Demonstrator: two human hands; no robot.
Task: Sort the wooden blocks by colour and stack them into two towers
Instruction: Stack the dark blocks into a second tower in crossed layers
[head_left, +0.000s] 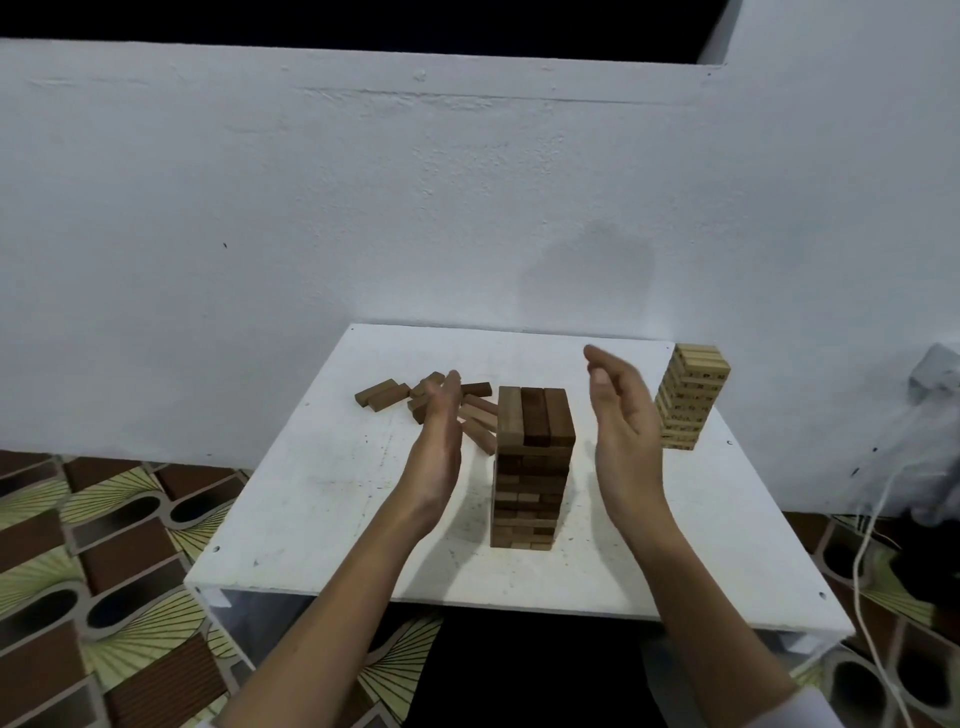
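Whitewashed wall behind, patterned tile floor underneath, white tabletop (332, 467) in the middle carrying everything. Going big to small from there.

Dark tower (532, 467) dead centre of the tabletop, brown blocks in crossed layers of three, top layer running front to back. Looks mostly built but lower layers a bit ragged, esp. on the right face. Pale tower (688, 397) at the far right corner, well apart from the dark one, looks finished and fairly square.

Left hand (439, 441) and right hand (618, 415) flanking the dark tower, palms facing inward, fingers straight or loosely relaxed, holding nothing, not touching the stack. Reads like squaring-up before the next layer, imo.

To do that well: bring both palms in flat and level at the same time, press evenly from opposite sides, no one-sided shove or the thing tips. Then turn and do the other two faces. Go light near the top, firmer low down where the gaps are.

Loose dark blocks (441, 402) scattered far left behind the left hand, some overlapping, count unclear w/ the hand in front. Still need stacking, so task not done yet.

Writing: small dark marks on the pale tower's block sides, prob. numbers, too tiny to read. No brand visible anywhere.
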